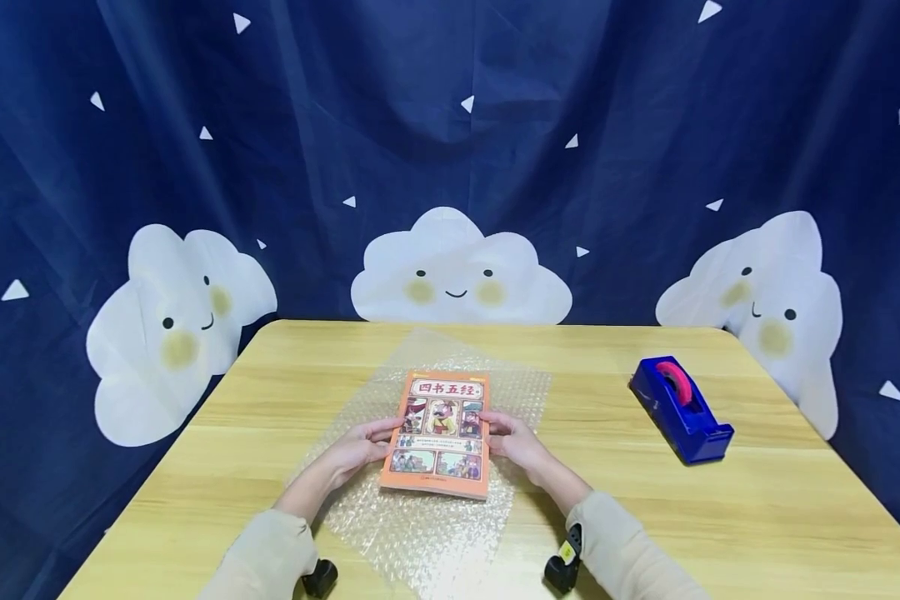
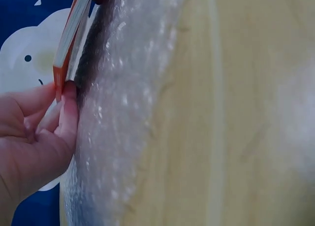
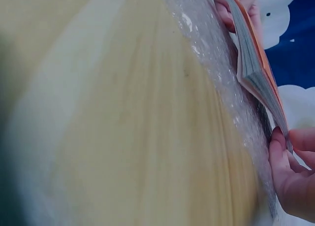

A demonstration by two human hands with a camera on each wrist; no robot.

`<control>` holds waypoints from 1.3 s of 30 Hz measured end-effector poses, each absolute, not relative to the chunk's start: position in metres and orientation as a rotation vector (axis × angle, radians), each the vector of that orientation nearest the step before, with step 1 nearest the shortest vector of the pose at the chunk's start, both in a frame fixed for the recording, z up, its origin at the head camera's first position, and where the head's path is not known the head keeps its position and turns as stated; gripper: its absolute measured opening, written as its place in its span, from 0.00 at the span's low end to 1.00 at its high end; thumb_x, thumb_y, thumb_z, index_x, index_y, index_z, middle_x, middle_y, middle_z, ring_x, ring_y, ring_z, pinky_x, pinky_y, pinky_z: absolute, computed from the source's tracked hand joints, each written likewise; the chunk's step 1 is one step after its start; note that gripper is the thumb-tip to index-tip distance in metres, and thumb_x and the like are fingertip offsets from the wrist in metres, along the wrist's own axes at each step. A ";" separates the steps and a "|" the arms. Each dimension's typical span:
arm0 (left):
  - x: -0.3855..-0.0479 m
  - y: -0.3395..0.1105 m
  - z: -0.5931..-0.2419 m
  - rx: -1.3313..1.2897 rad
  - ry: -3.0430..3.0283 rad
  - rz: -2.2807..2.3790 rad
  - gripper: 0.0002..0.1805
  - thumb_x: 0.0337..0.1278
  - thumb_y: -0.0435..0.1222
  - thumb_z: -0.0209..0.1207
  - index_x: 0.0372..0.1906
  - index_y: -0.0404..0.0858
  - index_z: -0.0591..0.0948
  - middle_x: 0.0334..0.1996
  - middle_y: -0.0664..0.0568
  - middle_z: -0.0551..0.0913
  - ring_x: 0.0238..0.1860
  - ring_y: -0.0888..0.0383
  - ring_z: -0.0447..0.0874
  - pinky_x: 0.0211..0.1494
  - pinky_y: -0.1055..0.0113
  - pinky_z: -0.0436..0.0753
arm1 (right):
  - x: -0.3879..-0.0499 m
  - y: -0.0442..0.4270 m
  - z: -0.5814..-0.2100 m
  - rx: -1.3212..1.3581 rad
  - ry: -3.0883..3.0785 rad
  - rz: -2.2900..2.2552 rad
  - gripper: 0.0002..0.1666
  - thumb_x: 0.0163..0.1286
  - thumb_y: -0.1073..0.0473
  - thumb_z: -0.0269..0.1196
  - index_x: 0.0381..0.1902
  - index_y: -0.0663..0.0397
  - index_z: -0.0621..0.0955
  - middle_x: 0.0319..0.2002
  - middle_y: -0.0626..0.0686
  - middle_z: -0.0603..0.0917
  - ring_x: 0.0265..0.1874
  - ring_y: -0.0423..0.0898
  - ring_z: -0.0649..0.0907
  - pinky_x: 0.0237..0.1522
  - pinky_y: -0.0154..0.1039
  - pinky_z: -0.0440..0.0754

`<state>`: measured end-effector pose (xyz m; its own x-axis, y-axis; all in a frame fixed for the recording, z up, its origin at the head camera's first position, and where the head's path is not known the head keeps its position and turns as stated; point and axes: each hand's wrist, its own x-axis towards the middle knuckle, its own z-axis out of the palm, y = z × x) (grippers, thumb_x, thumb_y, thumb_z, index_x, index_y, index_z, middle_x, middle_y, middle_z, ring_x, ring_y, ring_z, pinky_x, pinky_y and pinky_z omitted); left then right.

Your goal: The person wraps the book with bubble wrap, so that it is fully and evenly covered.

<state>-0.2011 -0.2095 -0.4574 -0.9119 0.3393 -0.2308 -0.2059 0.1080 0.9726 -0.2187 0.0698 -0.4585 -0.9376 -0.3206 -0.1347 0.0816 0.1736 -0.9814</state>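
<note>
Fingers (image 1: 382,427) of left hand (image 1: 354,452) and right hand (image 1: 522,446) round a gripped orange book (image 1: 441,443), some tips hidden.

The head view is bright, with white glare on the bubble wrap (image 1: 450,533) at lower centre. Both wrist views are dimmer and softer, with pale reflections on the desk (image 2: 251,88).

Left hand (image 1: 360,450) pinches; right hand (image 1: 520,448) pinches likewise, opposite it (both forearms (image 1: 303,497) slant inward).
</note>
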 end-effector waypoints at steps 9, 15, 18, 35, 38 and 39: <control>-0.200 -0.209 -0.458 0.112 2.029 1.845 0.31 0.53 0.22 0.51 0.64 0.24 0.58 0.60 0.29 0.64 0.49 0.52 0.77 0.56 0.60 0.74 | -0.221 0.072 -0.459 -0.186 2.121 -1.847 0.29 0.55 0.76 0.53 0.58 0.67 0.71 0.42 0.61 0.76 0.38 0.48 0.79 0.47 0.45 0.79; -0.197 -0.209 -0.457 0.100 2.062 1.850 0.32 0.49 0.22 0.53 0.63 0.23 0.60 0.58 0.27 0.64 0.47 0.53 0.77 0.54 0.62 0.76 | -0.222 0.073 -0.457 -0.268 2.175 -1.770 0.30 0.54 0.76 0.55 0.58 0.68 0.70 0.40 0.60 0.76 0.31 0.45 0.77 0.34 0.36 0.80; -0.197 -0.207 -0.458 0.094 2.078 1.846 0.32 0.47 0.20 0.53 0.62 0.23 0.61 0.57 0.28 0.66 0.46 0.53 0.77 0.52 0.63 0.76 | -0.222 0.074 -0.457 -0.288 2.213 -1.739 0.29 0.55 0.76 0.55 0.58 0.69 0.70 0.41 0.62 0.77 0.29 0.45 0.76 0.30 0.34 0.77; -0.202 -0.209 -0.458 0.164 2.095 1.816 0.33 0.43 0.19 0.53 0.61 0.21 0.61 0.50 0.34 0.71 0.39 0.57 0.77 0.45 0.67 0.79 | -0.225 0.079 -0.460 -0.344 2.174 -1.768 0.29 0.53 0.74 0.60 0.56 0.71 0.71 0.46 0.63 0.75 0.37 0.46 0.75 0.38 0.38 0.80; -0.202 -0.209 -0.457 0.165 2.108 1.790 0.33 0.43 0.19 0.53 0.60 0.20 0.61 0.51 0.33 0.71 0.39 0.57 0.77 0.45 0.67 0.79 | -0.225 0.081 -0.459 -0.365 2.136 -1.774 0.30 0.54 0.73 0.60 0.57 0.71 0.70 0.45 0.63 0.74 0.35 0.43 0.74 0.38 0.38 0.80; -0.202 -0.209 -0.456 0.168 2.108 1.784 0.33 0.43 0.19 0.53 0.60 0.20 0.61 0.51 0.33 0.70 0.39 0.57 0.78 0.45 0.67 0.79 | -0.225 0.082 -0.459 -0.364 2.125 -1.772 0.30 0.54 0.73 0.60 0.57 0.71 0.69 0.44 0.62 0.75 0.34 0.43 0.74 0.38 0.38 0.80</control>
<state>-0.2018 -0.2087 -0.4564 -0.9235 0.3253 -0.2032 -0.1466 0.1902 0.9708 -0.2251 0.0818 -0.4589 -0.9062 -0.4108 -0.1008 0.0254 0.1850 -0.9824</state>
